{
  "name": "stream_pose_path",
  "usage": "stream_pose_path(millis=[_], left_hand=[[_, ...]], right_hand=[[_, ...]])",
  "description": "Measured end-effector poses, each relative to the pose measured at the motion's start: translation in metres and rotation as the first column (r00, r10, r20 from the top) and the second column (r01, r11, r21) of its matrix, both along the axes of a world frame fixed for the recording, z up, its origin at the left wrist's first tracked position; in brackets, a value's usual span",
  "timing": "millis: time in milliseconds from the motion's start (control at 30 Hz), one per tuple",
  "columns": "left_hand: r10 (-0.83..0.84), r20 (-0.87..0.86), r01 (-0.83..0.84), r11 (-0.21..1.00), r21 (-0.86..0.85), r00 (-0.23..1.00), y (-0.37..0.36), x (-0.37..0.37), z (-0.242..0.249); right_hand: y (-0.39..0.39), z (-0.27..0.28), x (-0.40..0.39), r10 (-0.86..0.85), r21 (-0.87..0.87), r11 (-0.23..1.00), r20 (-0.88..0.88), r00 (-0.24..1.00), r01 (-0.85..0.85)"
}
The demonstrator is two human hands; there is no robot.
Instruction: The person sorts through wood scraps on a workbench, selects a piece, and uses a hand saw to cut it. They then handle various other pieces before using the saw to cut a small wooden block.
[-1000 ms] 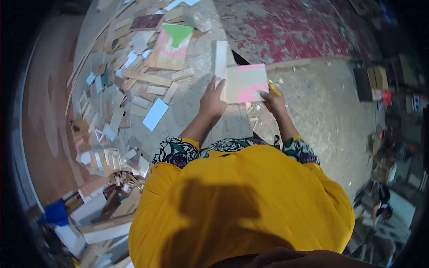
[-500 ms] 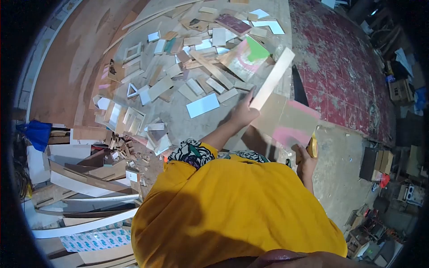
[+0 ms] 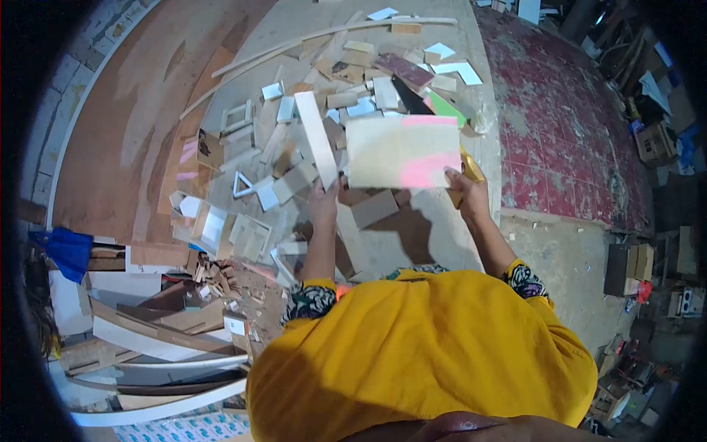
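My left hand (image 3: 324,205) is closed around the lower end of a pale wooden strip (image 3: 315,136), which stands up and leans a little to the left. To the right of it is a flat rectangular board (image 3: 383,151), cream coloured with pink paint patches. My right hand (image 3: 469,193) grips that board at its lower right corner. A yellow tool (image 3: 472,165) also sits in my right hand, behind the board's edge; its kind is not clear. A gap shows between strip and board.
Wood offcuts (image 3: 372,210) and small frames (image 3: 250,237) lie scattered over a large wooden sheet (image 3: 449,239). A long thin batten (image 3: 294,44) curves across the back. Curved boards (image 3: 147,331) are piled at lower left. Worn red flooring (image 3: 560,140) lies to the right.
Both hands have moved the strip and board up and left over the offcuts. The strip has swung from leaning right to leaning left, and the board now lies nearly level across my view.
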State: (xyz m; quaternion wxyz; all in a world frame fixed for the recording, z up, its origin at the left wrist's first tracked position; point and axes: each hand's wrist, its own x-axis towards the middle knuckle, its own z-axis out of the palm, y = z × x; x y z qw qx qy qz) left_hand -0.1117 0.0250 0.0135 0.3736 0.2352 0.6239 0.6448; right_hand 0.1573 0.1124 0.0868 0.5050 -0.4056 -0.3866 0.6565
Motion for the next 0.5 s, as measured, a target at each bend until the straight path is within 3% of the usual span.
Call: stream_pose_path(millis=[33,100,133,233,300,367,433,500], left_hand=[[-0.005,-0.001,0.005,1.0,0.009,1.0,-0.001,-0.001,0.007],[0.018,0.246,-0.033,0.998,0.056,0.969,-0.003,0.0,0.016],[-0.059,0.292,0.011,0.986,0.164,0.955,-0.002,-0.001,0.014],[-0.074,0.387,-0.022,0.972,0.236,0.919,0.005,0.007,0.018],[-0.08,0.411,-0.022,0.971,0.237,0.908,0.01,0.007,0.016],[-0.077,0.434,-0.028,0.973,0.23,0.897,0.013,0.004,0.01],[-0.188,0.453,0.066,0.96,0.273,0.871,0.016,-0.001,0.003],[-0.2,0.458,0.072,0.956,0.283,0.866,0.017,-0.003,0.0]], right_hand=[[0.02,-0.005,-0.007,-0.005,0.009,1.0,-0.001,1.0,0.005],[0.062,-0.015,-0.02,0.041,0.04,0.998,0.031,0.999,-0.042],[0.078,-0.014,-0.032,0.032,0.038,0.999,0.037,0.999,-0.033],[0.125,-0.019,-0.082,0.029,0.152,0.988,-0.075,0.997,-0.018],[0.148,-0.027,-0.113,0.023,0.203,0.979,-0.029,0.999,-0.017],[0.175,-0.046,-0.142,0.006,0.285,0.958,0.04,0.999,-0.017],[0.188,-0.047,-0.165,-0.109,0.459,0.886,0.343,0.933,-0.065],[0.196,-0.05,-0.183,-0.169,0.526,0.843,0.455,0.875,-0.11]])
